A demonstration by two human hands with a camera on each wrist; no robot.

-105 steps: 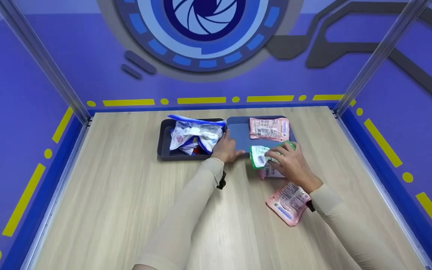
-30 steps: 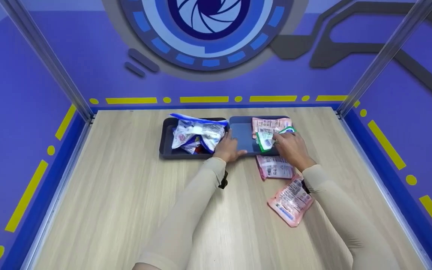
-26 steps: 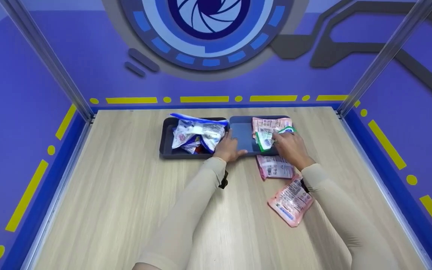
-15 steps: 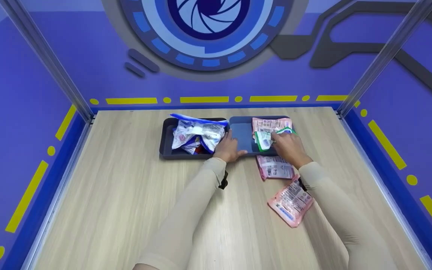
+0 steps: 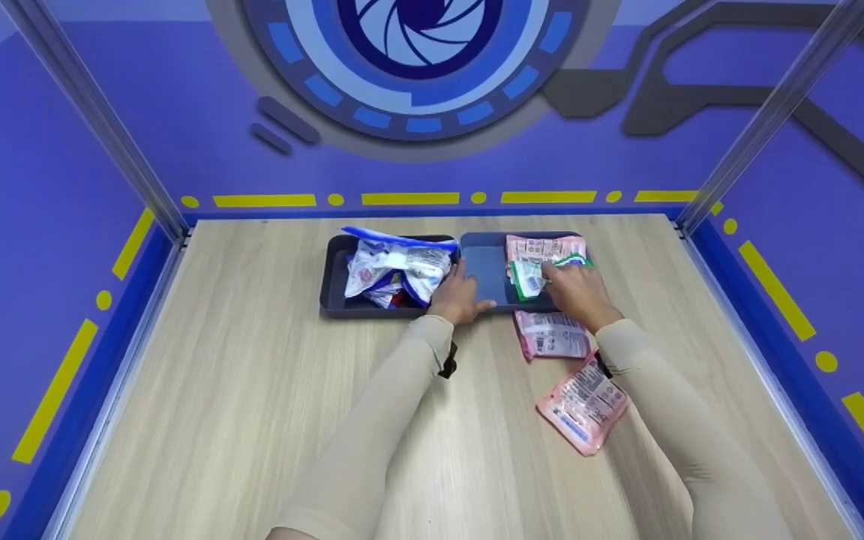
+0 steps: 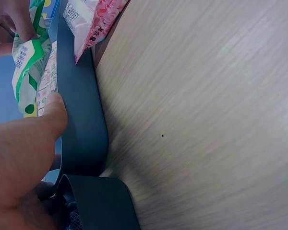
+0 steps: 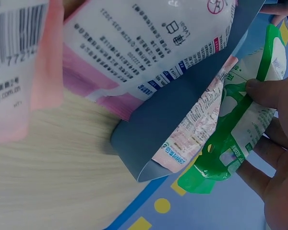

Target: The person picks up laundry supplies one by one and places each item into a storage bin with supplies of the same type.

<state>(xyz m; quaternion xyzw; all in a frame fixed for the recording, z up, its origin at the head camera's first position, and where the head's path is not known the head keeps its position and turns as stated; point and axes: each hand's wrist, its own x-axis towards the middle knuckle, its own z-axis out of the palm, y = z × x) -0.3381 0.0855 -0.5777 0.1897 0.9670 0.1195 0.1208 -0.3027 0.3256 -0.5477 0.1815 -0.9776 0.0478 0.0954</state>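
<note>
Head view: green-and-white packet [image 5: 530, 276] sitting right of centre in the frame, over the blue tray [image 5: 486, 271] and partly on top of a pink packet [image 5: 544, 247] already lying in there. Pinched at its right edge by the right hand [image 5: 576, 291], fingers curled onto the film. Looks like thin crinkly plastic, light and floppy, probably a bit slick, so likely bends and droops if held by one corner. Best bet for a hold seems to be the flat sealed edge, thumb on one side and fingers on the other, not the puffy middle. Nothing fragile-looking about it, though contents can't be made out.

Right wrist view: same green packet [image 7: 230, 143] bowed and creased against the hand, backs up the soft-film guess.

Left hand [image 5: 459, 294] resting on the near rim where the blue tray meets the dark tray [image 5: 333, 292], thumb hooked over the edge, steadying it, holding nothing else. Dark tray stuffed with crumpled white-and-blue wrappers [image 5: 394, 268]. Two more pink packets [image 5: 552, 334] [image 5: 583, 406] lying loose on the bench [image 5: 252, 390], lower right of the frame, near the right forearm.
</note>
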